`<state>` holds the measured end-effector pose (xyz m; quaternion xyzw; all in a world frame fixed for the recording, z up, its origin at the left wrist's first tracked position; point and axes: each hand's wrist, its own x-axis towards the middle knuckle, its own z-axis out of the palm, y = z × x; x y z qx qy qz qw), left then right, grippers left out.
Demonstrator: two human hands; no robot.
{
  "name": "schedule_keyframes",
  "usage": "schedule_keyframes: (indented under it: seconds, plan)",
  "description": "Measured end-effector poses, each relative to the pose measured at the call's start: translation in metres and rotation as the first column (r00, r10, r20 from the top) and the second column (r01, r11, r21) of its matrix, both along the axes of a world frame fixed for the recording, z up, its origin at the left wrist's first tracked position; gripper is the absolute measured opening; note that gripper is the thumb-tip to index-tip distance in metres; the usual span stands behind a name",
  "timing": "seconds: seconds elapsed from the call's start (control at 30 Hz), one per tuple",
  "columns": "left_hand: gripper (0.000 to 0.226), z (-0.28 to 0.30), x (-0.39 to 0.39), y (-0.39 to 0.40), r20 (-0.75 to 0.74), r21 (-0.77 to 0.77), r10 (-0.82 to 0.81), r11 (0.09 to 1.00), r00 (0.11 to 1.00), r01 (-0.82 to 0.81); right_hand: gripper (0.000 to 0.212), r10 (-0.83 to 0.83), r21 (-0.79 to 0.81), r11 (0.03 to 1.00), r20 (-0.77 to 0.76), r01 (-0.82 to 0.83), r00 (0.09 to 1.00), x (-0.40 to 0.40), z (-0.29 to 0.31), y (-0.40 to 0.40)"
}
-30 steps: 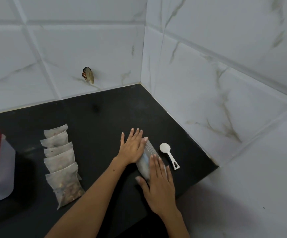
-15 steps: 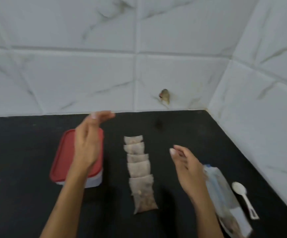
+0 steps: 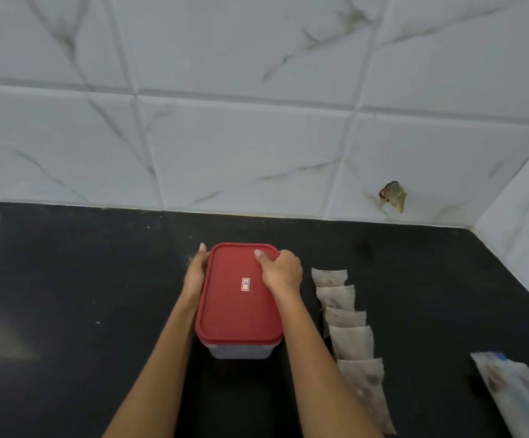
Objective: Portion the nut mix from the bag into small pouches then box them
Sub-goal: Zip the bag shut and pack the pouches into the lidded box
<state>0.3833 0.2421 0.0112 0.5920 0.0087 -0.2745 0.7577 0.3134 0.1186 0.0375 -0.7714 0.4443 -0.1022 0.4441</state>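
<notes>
A clear plastic box with a red lid [image 3: 231,311] stands on the black counter [image 3: 67,295], lid closed. My left hand [image 3: 195,273] lies along the box's far left side, fingers fairly straight against the lid's edge. My right hand [image 3: 280,270] grips the lid's far right corner, thumb on top and fingers curled over the rim. To the right lies a row of several filled white pouches [image 3: 350,339], overlapping one another. The nut mix bag [image 3: 516,396] lies flat at the lower right, partly cut off by the frame.
White marble-look tiled walls [image 3: 257,147] close off the counter at the back and on the right. A small chipped hole [image 3: 393,196] shows in the back wall. A pale reflection lies on the counter at the left.
The view has swung left. Both hands left the nut mix bag, moved left and now hold the red-lidded box. The white spoon is out of view.
</notes>
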Motion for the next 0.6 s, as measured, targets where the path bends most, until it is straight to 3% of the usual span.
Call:
schedule_keyframes:
  seconds: [0.17,0.37,0.53,0.6]
  plan:
    - [0.062,0.0,0.01,-0.006,-0.085,-0.09,-0.144,0.987,0.986,0.136,0.046,-0.036,-0.047,0.998,0.052,0.038,0.998,0.0,0.002,-0.001]
    - [0.044,-0.011,0.011,-0.013,-0.137,-0.031,-0.022,0.999,0.99,0.018,0.034,-0.012,-0.093,0.995,0.069,0.019,0.998,0.003,-0.001,-0.002]
    - [0.021,-0.007,0.01,-0.019,0.038,0.177,0.002,0.984,0.999,-0.009,0.028,0.0,-0.139,0.99,0.114,0.016,0.993,0.002,-0.003,-0.003]
    - [0.013,-0.008,0.011,-0.019,0.036,0.2,0.02,0.979,0.999,-0.027,0.026,0.006,-0.155,0.988,0.115,0.012,0.993,0.002,-0.003,-0.003]
